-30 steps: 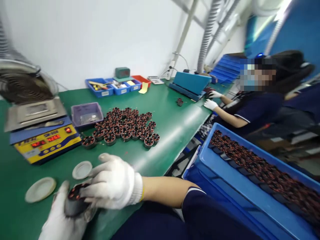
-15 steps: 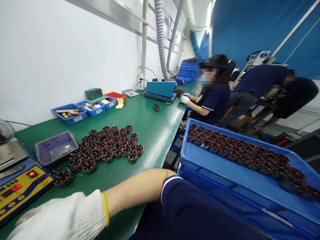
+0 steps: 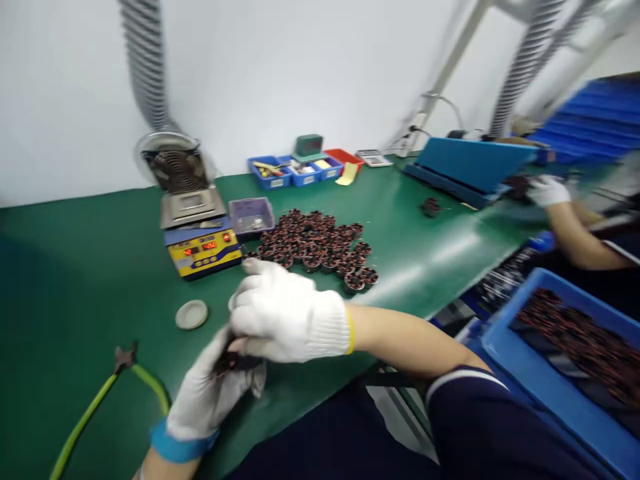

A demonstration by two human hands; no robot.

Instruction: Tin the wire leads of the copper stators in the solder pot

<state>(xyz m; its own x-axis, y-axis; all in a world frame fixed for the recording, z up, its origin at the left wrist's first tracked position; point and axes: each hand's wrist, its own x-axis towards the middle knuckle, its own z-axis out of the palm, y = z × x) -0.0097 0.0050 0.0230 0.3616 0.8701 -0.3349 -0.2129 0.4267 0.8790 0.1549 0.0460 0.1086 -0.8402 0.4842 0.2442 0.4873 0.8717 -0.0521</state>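
Note:
My left hand (image 3: pixel 207 390), in a white glove with a blue wristband, is closed around a dark motor stator (image 3: pixel 234 362) wound with copper wire, just over the near bench edge. My right hand (image 3: pixel 277 310), gloved in white with a yellow hem, reaches across from the right. Its fingers are curled and pressed on the top of that same stator, covering much of it. Green-handled cutting pliers (image 3: pixel 123 360) lie with their jaws apart, left of my hands. A small round pale lid or dish (image 3: pixel 192 314) rests between the pliers and a yellow-and-blue heating unit (image 3: pixel 206 252).
Beyond my right hand stand several stators (image 3: pixel 320 243) in a cluster, beside a purple bin (image 3: pixel 251 217). Small blue trays (image 3: pixel 270 175) line the wall. A blue crate (image 3: pixel 575 393) of stators is at right. A co-worker's gloved hand (image 3: pixel 550 191) is at the far right.
My view has swung left and down, bringing the pliers, the heating unit and my left hand into sight. My right hand, earlier stretched out at lower left, now meets my left hand at the stator.

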